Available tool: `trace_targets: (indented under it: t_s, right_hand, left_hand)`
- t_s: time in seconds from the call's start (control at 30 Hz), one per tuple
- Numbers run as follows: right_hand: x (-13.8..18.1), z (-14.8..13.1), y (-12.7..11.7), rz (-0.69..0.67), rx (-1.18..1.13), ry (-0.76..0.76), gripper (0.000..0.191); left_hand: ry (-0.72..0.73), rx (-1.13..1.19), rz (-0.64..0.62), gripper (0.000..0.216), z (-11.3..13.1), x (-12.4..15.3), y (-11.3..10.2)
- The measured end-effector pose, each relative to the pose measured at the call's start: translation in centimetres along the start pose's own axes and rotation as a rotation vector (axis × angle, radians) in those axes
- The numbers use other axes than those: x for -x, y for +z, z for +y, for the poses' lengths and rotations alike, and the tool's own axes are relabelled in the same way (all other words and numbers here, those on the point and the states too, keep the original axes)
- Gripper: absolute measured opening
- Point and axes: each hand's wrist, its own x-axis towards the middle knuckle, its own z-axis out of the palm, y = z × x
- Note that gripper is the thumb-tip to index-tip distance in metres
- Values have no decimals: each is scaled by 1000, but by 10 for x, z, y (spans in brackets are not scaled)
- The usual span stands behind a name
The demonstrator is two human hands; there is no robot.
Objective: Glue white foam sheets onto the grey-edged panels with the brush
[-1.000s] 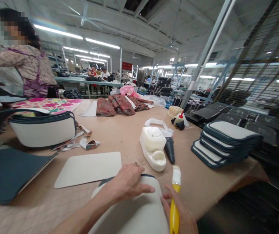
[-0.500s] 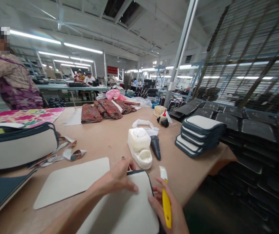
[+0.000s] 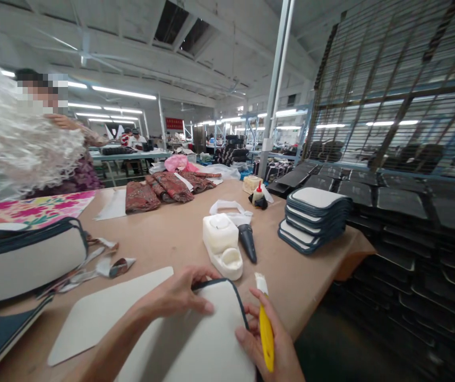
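My left hand [image 3: 179,294] lies on a white padded panel with dark blue piping [image 3: 195,339] at the table's near edge, its fingers curled over the panel's far edge. My right hand [image 3: 269,345] grips a yellow-handled brush [image 3: 265,326] with white bristles pointing up, right at the panel's right edge. A flat white board [image 3: 100,313] lies just left of the panel. Beyond my hands stands a white glue container [image 3: 222,244] with a dark cone-shaped piece [image 3: 248,241] beside it.
A stack of blue-edged white panels [image 3: 312,217] sits at the table's right edge. Patterned red fabric pieces [image 3: 163,188], a small bottle [image 3: 258,195] and a bent panel bundle [image 3: 24,260] lie further off. A person [image 3: 63,154] stands at far left. Dark racks [image 3: 410,212] fill the right.
The view has swung right and down. My left hand slid to the panel's far edge and curled over it. The person at left now holds up a white fluffy mass.
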Motion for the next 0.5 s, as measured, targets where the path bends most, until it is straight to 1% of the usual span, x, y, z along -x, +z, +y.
trace_targets:
  t_s: [0.07,0.1,0.2,0.27,0.33,0.37,0.43,0.47,0.5]
  right_hand:
    - [2,1,0,-27,-12,43,93]
    - [2,2,0,-28,-4,61,95]
    - [1,6,-2,-6,70,59,89]
    - [-1,10,-3,7,122,42,85]
    - [-2,15,-6,18,155,31,83]
    - [-2,18,-8,24,170,24,82]
    - [-2,24,-13,29,200,14,81]
    - [-3,26,-17,18,220,18,81]
    - [-4,29,-20,7,244,25,82]
  left_hand:
    - [21,-9,3,48,-3,-2,-2]
    - [25,-14,9,47,-4,-3,-2]
    - [26,-25,14,45,-10,-8,0]
    - [25,-38,15,49,-14,-12,2]
    - [23,-111,28,49,-15,-12,1]
    - [3,-186,42,47,-15,-10,-2]
    - [-74,-356,54,40,-15,2,-15]
    - [-132,-386,44,40,-16,12,-25]
    - [-192,-355,27,40,-18,24,-35]
